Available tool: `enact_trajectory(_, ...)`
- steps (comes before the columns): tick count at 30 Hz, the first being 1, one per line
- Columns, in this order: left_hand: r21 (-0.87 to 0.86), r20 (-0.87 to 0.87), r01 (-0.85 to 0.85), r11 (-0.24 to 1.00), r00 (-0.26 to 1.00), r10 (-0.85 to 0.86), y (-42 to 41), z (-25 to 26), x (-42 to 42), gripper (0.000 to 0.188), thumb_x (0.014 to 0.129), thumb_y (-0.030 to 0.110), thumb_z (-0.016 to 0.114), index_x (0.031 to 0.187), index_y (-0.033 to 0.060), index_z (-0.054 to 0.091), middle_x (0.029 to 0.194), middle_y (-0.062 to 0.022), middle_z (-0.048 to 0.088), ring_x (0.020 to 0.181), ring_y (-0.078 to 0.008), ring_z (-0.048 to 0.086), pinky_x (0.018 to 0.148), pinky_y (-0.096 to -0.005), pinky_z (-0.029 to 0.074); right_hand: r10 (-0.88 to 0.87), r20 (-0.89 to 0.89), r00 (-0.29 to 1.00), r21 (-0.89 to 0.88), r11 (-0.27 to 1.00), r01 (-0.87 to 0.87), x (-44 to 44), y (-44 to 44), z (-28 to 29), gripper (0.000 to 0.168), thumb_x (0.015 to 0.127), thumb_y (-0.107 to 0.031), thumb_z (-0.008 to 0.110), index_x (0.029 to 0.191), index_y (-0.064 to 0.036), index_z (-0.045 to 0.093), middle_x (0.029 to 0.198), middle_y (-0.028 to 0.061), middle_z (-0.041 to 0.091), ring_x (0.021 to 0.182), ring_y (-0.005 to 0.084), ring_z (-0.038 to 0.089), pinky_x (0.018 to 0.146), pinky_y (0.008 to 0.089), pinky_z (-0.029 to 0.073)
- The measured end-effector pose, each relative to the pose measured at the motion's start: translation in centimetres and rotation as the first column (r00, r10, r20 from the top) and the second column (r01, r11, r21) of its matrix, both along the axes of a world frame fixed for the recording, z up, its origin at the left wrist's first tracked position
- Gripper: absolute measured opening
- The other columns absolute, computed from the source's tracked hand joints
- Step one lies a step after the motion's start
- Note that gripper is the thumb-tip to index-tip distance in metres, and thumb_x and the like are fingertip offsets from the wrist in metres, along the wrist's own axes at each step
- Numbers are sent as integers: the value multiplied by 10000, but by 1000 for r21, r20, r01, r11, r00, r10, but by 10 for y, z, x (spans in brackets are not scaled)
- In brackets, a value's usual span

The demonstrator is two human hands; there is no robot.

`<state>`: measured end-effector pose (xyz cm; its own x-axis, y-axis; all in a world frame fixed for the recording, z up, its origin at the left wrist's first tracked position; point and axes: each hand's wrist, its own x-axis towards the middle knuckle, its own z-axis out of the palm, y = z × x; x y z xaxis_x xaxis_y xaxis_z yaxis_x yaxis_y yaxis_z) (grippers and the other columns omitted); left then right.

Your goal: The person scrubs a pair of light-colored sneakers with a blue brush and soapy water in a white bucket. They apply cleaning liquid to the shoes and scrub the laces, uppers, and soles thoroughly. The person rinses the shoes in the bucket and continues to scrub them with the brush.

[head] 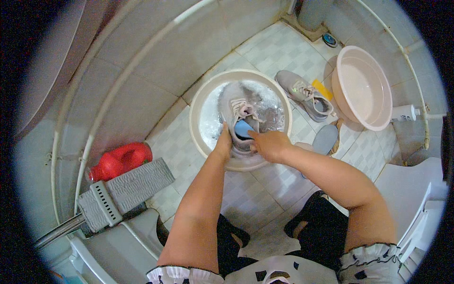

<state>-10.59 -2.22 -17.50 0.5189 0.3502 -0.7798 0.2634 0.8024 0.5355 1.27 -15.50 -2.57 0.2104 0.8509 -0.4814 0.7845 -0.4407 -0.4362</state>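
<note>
A light grey lace-up sneaker (pixel 230 96) sits in a round cream plastic basin (pixel 196 142) of foamy water, toe pointing away from me. My left hand (pixel 223 143) holds the left side of its heel. My right hand (pixel 271 146) grips the collar on the right side. Inside the shoe's opening shows a smooth blue piece (pixel 244 127), and my right index finger touches its edge. Whether it is an insole or part of a brush cannot be told. The shoe's sole is hidden below.
Right of the basin lie a second grey sneaker (pixel 296 85), a yellow block (pixel 322 89) and a grey insole (pixel 325 139). A pink basin (pixel 365 85) leans by the wall near a white bottle (pixel 404 113). A red jug (pixel 124 159) and a grey flat mop head (pixel 142 184) are at left.
</note>
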Motion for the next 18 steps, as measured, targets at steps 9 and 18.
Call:
enact_trajectory(9,156,-156,164,974,978,-140,-32,30,16,839,839,537,432,1299,-118,183,1285,-233,357,1136,-310,424,917,-372,377,-373,-90,923,105,919,381,17,34,-61,414,793,-178,466,1192,-67,441,934,233,590,843,401,569,749,469,440)
enact_trajectory(18,452,-331,470,758,877,-347,-4,-9,13,636,917,454,227,1237,-75,378,1223,-241,439,1130,-326,429,917,-382,359,-218,-45,975,122,967,222,22,37,-33,322,819,-207,423,1103,-83,511,911,212,603,802,398,579,720,461,456)
